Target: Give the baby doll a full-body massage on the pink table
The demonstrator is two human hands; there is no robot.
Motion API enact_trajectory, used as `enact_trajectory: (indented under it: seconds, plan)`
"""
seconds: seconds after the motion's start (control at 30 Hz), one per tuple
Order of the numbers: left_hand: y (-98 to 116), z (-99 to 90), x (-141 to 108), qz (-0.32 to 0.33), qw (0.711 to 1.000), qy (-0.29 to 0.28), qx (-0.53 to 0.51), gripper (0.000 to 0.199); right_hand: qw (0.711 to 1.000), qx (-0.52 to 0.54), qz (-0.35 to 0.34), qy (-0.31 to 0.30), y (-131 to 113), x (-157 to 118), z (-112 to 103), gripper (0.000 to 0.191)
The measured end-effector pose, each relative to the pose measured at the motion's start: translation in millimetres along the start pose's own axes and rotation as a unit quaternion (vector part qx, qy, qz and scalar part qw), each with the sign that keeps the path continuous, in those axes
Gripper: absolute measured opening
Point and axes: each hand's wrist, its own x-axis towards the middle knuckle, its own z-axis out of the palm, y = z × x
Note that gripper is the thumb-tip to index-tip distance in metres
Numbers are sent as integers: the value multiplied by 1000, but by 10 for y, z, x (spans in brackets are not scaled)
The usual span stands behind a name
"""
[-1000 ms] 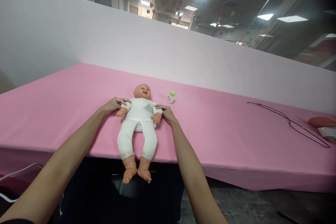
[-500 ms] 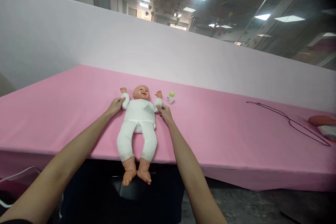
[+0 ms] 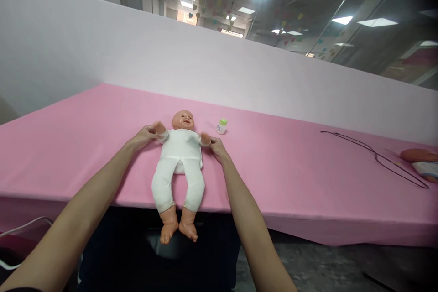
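Note:
A baby doll (image 3: 181, 146) with a white cloth body lies on its back on the pink-covered table (image 3: 290, 169), its feet hanging past the front edge. My left hand (image 3: 145, 136) is closed on the doll's arm at the left of the picture, near its blurred plastic hand. On the other side my right hand (image 3: 217, 147) grips the doll's other arm by the wrist. Both doll arms bend forward over the cloth sleeves. Just beyond my right hand stands a small clear bottle (image 3: 221, 127) with a green cap.
A thin dark cord (image 3: 372, 150) lies looped on the right of the table. Past it, at the picture's edge, is part of another doll (image 3: 419, 157). A white partition (image 3: 212, 68) rises behind the table. A white cable (image 3: 25, 224) hangs at lower left.
The doll's hands, raised beside its head before, have swung down and toward me, with my hands still on the arms. The doll's body and the bottle stay in place.

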Motion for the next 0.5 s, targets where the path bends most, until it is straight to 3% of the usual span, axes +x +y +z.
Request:
enact_trajectory:
  seconds: [0.13, 0.2, 0.27, 0.37, 0.5]
  plan:
    - [8, -68, -37, -15, 996, -77, 39, 14, 999, -40, -25, -23, 23, -3, -28, 17]
    - [4, -75, -50, -17, 996, -75, 48, 13, 999, -40, -21, -16, 32, -8, -22, 21]
    - [1, -60, -55, -10, 997, -52, 50, 19, 1000, -26, -11, 3, 39, -12, -7, 24]
    - [-15, -17, -32, 13, 1000, 6, 22, 43, 1000, 5, -10, 28, 46, -3, 10, 34]
    - [-90, -9, 59, 31, 990, 134, -35, 53, 993, 51, -14, 102, 55, 33, -27, 37]
